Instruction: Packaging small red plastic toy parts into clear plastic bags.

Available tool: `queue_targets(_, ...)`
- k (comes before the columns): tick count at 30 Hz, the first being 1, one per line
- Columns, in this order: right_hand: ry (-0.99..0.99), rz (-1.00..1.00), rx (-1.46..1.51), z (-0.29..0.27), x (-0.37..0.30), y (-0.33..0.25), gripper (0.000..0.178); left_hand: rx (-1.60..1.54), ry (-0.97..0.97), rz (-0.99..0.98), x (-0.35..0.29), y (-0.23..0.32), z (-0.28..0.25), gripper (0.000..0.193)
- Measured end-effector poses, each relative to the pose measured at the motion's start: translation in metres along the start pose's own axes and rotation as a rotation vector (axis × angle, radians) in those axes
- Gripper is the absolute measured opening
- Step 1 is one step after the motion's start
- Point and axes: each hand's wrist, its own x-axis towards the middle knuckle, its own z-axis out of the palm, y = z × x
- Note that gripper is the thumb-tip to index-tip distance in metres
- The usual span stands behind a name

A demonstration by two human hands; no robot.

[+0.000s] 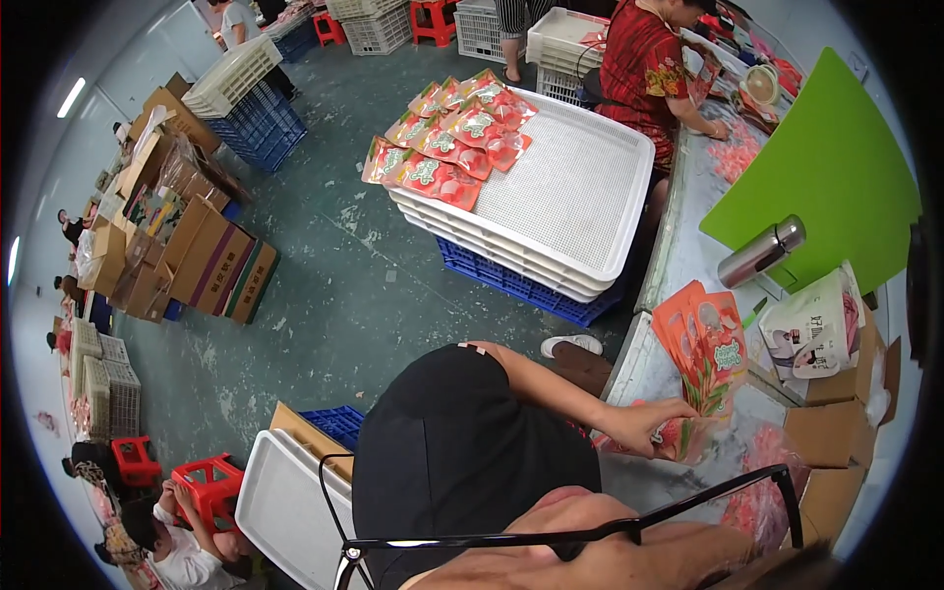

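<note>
My left hand reaches over the worktable with its fingers closed on the edge of a red printed pouch. The pouch has a clear part at its lower end. Just beyond the hand lies a fanned stack of flat red-orange pouches with leaf pictures. Beside the held pouch is a clear plastic bag with small pink wrapped pieces. My right hand is out of sight; my face and glasses cover the lower part of the view.
A steel flask, a white printed bag, a cardboard box and a green board line the table's far side. Filled pouches cover part of a white tray stack. A co-worker in red works farther along.
</note>
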Motion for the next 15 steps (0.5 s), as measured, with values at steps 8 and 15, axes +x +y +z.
queue_targets(8, -0.026, 0.065, -0.572, -0.046, -0.088, 0.031, 0.045, -0.044, -0.06, 0.005, -0.003, 0.003, 0.016, 0.086)
queue_targets(15, -0.102, 0.678, -0.19, -0.063, -0.135, 0.006, 0.056, -0.008, -0.134, -0.375, -0.002, 0.017, -0.016, 0.074)
